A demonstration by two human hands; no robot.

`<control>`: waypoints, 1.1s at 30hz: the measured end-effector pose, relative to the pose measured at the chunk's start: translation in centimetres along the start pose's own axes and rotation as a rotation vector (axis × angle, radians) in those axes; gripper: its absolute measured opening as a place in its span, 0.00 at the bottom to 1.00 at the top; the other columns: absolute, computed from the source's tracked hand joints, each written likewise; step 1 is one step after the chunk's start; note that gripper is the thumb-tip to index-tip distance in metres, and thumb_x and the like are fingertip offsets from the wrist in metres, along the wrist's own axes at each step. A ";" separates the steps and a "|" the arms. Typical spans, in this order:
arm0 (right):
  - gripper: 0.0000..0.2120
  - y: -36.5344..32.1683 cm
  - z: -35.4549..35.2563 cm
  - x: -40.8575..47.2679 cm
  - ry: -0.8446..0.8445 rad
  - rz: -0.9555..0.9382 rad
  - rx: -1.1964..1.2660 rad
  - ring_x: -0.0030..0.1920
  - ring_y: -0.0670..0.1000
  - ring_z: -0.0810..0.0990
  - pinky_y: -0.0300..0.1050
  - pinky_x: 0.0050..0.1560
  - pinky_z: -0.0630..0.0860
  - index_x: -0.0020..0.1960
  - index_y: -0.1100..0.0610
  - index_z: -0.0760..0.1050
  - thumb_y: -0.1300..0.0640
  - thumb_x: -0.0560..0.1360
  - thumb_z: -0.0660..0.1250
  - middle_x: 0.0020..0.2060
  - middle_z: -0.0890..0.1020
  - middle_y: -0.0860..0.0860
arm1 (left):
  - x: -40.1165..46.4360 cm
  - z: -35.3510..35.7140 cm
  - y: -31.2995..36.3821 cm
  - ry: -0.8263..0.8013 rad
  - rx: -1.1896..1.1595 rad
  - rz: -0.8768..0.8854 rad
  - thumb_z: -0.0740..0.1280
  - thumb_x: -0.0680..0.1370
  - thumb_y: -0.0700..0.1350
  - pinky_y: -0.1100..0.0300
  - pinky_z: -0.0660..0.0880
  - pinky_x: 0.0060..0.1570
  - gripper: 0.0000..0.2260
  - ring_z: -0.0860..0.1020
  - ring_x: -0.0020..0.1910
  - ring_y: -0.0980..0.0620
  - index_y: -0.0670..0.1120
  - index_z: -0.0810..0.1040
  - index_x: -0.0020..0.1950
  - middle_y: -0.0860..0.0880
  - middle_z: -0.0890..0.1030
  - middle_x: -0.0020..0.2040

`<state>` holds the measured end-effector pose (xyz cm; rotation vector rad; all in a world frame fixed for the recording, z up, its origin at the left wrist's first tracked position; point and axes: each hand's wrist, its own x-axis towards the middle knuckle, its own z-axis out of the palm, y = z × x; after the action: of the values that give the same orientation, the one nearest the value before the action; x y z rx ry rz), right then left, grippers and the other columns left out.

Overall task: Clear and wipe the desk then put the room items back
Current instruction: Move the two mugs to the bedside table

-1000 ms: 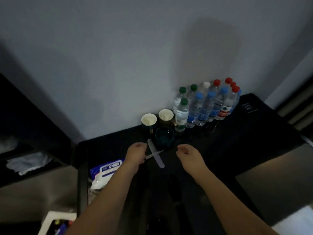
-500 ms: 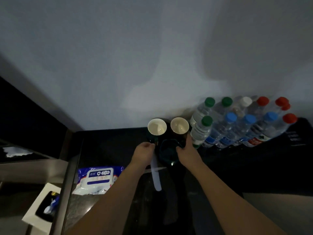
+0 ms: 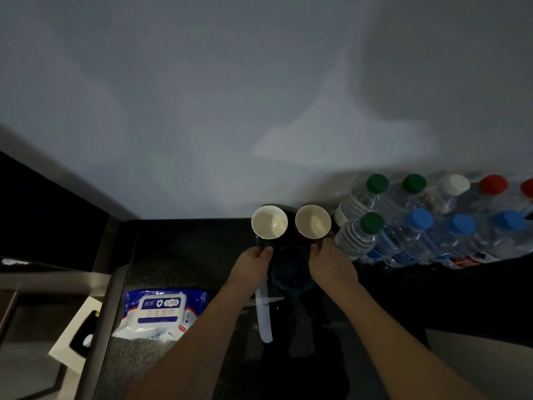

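Observation:
Two dark mugs with pale insides stand at the back of the black desk (image 3: 178,255) by the wall, the left mug (image 3: 269,222) and the right mug (image 3: 313,221). My left hand (image 3: 253,262) curls its fingers round the dark handle of the left mug. Just below the right mug's rim, my right hand (image 3: 330,262) grips that mug's near side. Between my wrists sits a dark teal round dish (image 3: 290,274). A white comb (image 3: 264,316) lies on the desk under my left wrist, crossed by a thin pale stick (image 3: 275,299).
Several water bottles (image 3: 418,235) with green, blue, white and red caps crowd the back right. A blue and white wet wipe pack (image 3: 158,311) lies at the desk's left edge. A white box (image 3: 73,339) sits lower left, off the desk.
Both hands have moved forward past the comb and dish to the two mugs and closed on them. The view has shifted closer and to the left.

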<state>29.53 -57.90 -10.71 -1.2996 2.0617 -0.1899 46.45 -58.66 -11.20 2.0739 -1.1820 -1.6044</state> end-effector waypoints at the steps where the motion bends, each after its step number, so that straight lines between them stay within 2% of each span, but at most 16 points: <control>1: 0.15 0.1 0.0 0.1 -0.013 0.000 -0.028 0.55 0.60 0.77 0.49 0.47 0.70 0.58 0.61 0.68 0.50 0.83 0.53 0.55 0.79 0.60 | 0.0 0.1 -0.1 -0.012 -0.015 -0.008 0.60 0.82 0.54 0.49 0.78 0.54 0.12 0.79 0.45 0.50 0.50 0.76 0.44 0.47 0.80 0.44; 4: 0.18 0.4 -0.1 0.4 -0.079 0.022 -0.073 0.55 0.59 0.78 0.50 0.49 0.72 0.58 0.61 0.70 0.48 0.83 0.51 0.55 0.79 0.58 | 0.1 0.2 -0.3 -0.038 -0.101 -0.023 0.61 0.81 0.56 0.45 0.76 0.59 0.13 0.80 0.50 0.47 0.49 0.78 0.45 0.45 0.82 0.48; 7: 0.18 0.5 -0.2 0.5 -0.135 0.023 -0.018 0.55 0.58 0.77 0.50 0.52 0.73 0.58 0.61 0.71 0.48 0.83 0.51 0.55 0.79 0.57 | 0.0 0.3 -0.3 -0.046 -0.170 -0.036 0.61 0.81 0.56 0.45 0.76 0.60 0.13 0.81 0.52 0.46 0.50 0.79 0.44 0.45 0.83 0.50; 9: 0.17 0.7 -0.1 0.5 -0.194 0.044 0.123 0.58 0.58 0.75 0.49 0.55 0.70 0.59 0.62 0.71 0.50 0.83 0.51 0.58 0.76 0.57 | -0.1 0.4 -0.1 -0.043 -0.215 -0.043 0.61 0.82 0.54 0.48 0.78 0.57 0.12 0.81 0.51 0.48 0.50 0.80 0.45 0.45 0.83 0.49; 11: 0.16 1.1 0.0 0.5 -0.237 0.108 0.357 0.58 0.57 0.75 0.51 0.60 0.71 0.57 0.61 0.73 0.52 0.83 0.53 0.57 0.76 0.57 | -0.2 0.5 0.1 -0.022 -0.249 -0.054 0.61 0.82 0.50 0.56 0.77 0.45 0.11 0.80 0.46 0.51 0.48 0.79 0.46 0.47 0.82 0.46; 12: 0.15 1.3 0.0 0.4 -0.235 0.147 0.475 0.56 0.56 0.76 0.53 0.61 0.72 0.55 0.60 0.74 0.51 0.83 0.54 0.56 0.78 0.57 | -0.1 0.5 0.3 -0.007 -0.268 -0.061 0.61 0.83 0.48 0.57 0.76 0.42 0.10 0.79 0.44 0.51 0.47 0.79 0.46 0.46 0.81 0.45; 15: 0.13 1.1 0.2 -0.1 -0.182 0.216 0.671 0.53 0.56 0.77 0.52 0.57 0.73 0.52 0.59 0.75 0.52 0.81 0.58 0.51 0.79 0.58 | -0.2 0.5 0.7 0.002 -0.304 -0.099 0.61 0.81 0.45 0.52 0.75 0.49 0.10 0.78 0.45 0.46 0.45 0.78 0.44 0.43 0.81 0.45; 17: 0.11 0.8 0.4 -0.6 -0.147 0.224 0.713 0.51 0.55 0.77 0.52 0.57 0.73 0.50 0.57 0.75 0.52 0.81 0.58 0.50 0.79 0.57 | -0.4 0.3 0.7 0.008 -0.330 -0.127 0.62 0.81 0.45 0.51 0.74 0.48 0.10 0.77 0.45 0.44 0.45 0.78 0.43 0.41 0.80 0.44; 20: 0.12 -0.1 0.2 -1.6 -0.109 0.188 0.699 0.49 0.53 0.77 0.51 0.54 0.73 0.49 0.55 0.74 0.50 0.82 0.56 0.48 0.79 0.55 | -1.9 -0.2 1.2 0.018 -0.372 -0.143 0.60 0.82 0.45 0.53 0.72 0.46 0.09 0.76 0.45 0.43 0.43 0.77 0.46 0.38 0.78 0.46; 23: 0.12 -1.0 -1.1 -3.1 -0.074 0.099 0.671 0.49 0.53 0.76 0.50 0.52 0.72 0.51 0.55 0.73 0.49 0.82 0.55 0.47 0.78 0.53 | -4.5 -1.2 1.8 0.063 -0.401 -0.121 0.59 0.83 0.44 0.56 0.72 0.44 0.10 0.76 0.48 0.45 0.40 0.77 0.55 0.40 0.79 0.50; 25: 0.12 -1.4 -2.3 -4.3 -0.059 0.039 0.656 0.46 0.51 0.75 0.49 0.49 0.71 0.49 0.56 0.73 0.49 0.82 0.55 0.45 0.77 0.52 | -7.0 -1.9 1.9 0.094 -0.437 -0.102 0.58 0.84 0.45 0.55 0.73 0.47 0.11 0.77 0.51 0.47 0.41 0.76 0.58 0.43 0.80 0.53; 27: 0.13 -1.4 -3.6 -5.9 -0.071 0.003 0.651 0.43 0.51 0.75 0.48 0.46 0.70 0.48 0.57 0.72 0.49 0.82 0.55 0.43 0.76 0.53 | -9.6 -2.6 1.7 0.137 -0.469 -0.090 0.58 0.84 0.47 0.51 0.73 0.56 0.12 0.79 0.55 0.46 0.42 0.77 0.58 0.43 0.81 0.55; 29: 0.14 -1.3 -4.6 -8.0 -0.119 -0.020 0.701 0.46 0.51 0.75 0.48 0.47 0.70 0.50 0.57 0.73 0.49 0.82 0.55 0.45 0.77 0.53 | -12.2 -3.1 1.4 0.189 -0.512 -0.080 0.58 0.83 0.48 0.48 0.72 0.60 0.12 0.79 0.55 0.45 0.43 0.77 0.57 0.42 0.81 0.54; 31: 0.13 -1.4 -5.2 -10.4 -0.169 -0.050 0.760 0.47 0.48 0.75 0.47 0.50 0.70 0.52 0.55 0.74 0.49 0.82 0.56 0.47 0.77 0.50 | -14.7 -3.4 1.0 0.236 -0.574 -0.070 0.59 0.83 0.48 0.47 0.72 0.61 0.12 0.78 0.55 0.44 0.42 0.78 0.55 0.41 0.81 0.53; 33: 0.12 -1.4 -5.1 -12.5 -0.210 -0.080 0.791 0.47 0.47 0.76 0.47 0.51 0.71 0.50 0.54 0.76 0.49 0.82 0.57 0.46 0.78 0.49 | -17.0 -3.5 0.0 0.270 -0.654 -0.069 0.59 0.83 0.48 0.49 0.72 0.58 0.12 0.79 0.55 0.43 0.42 0.78 0.52 0.41 0.81 0.52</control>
<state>30.79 -49.23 -0.34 -0.8521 1.5039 -0.7795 48.58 -47.22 1.65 1.8178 -0.4153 -1.4211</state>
